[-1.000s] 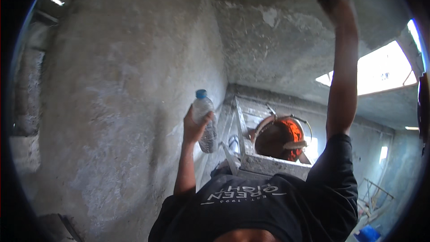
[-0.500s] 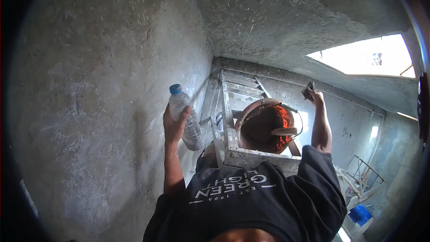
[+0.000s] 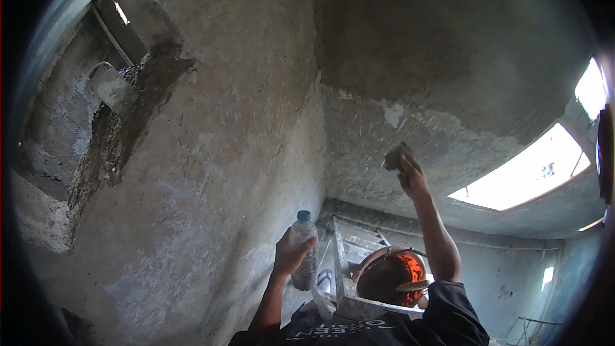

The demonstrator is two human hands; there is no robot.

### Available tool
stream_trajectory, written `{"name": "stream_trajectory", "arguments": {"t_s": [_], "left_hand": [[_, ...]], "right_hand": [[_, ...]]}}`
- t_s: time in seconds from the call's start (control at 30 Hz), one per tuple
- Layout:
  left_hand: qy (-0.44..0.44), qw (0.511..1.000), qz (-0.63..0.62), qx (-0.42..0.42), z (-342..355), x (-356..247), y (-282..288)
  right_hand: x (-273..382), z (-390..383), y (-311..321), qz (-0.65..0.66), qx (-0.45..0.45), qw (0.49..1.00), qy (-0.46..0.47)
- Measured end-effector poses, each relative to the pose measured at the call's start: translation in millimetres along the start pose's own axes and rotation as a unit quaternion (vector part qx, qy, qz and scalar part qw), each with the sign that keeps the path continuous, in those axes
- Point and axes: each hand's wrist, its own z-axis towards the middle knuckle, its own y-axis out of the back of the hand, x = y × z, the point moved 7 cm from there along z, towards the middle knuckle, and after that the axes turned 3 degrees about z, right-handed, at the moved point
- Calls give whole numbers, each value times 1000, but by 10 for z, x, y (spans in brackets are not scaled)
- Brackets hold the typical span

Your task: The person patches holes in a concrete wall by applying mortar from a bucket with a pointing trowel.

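Bottle (image 3: 306, 277), clear and blue-capped, stands near-upright in head view, left hand (image 3: 290, 255) wrapped round it, left of the orange-lined bucket (image 3: 413, 268), while right hand (image 3: 412, 178), raised toward grey plaster (image 3: 349, 144), grips a small dark item (image 3: 393, 156), kind and plaster contact unclear.

clear bottle (image 3: 307, 265) in left hand (image 3: 289, 254), dark object (image 3: 393, 157) in right hand (image 3: 412, 175)

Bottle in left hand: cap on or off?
On: the blue cap sits atop the clear bottle, which the left hand holds roughly upright. Whether it's screwed tight, I cannot tell.
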Motion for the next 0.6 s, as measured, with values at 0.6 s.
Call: {"name": "stream_trajectory", "arguments": {"t_s": [0.6], "left_hand": [[20,1000,-16,-15,107,236,119]], "right_hand": [[2879,1480,-3940,-346,-176,550,740]]}}
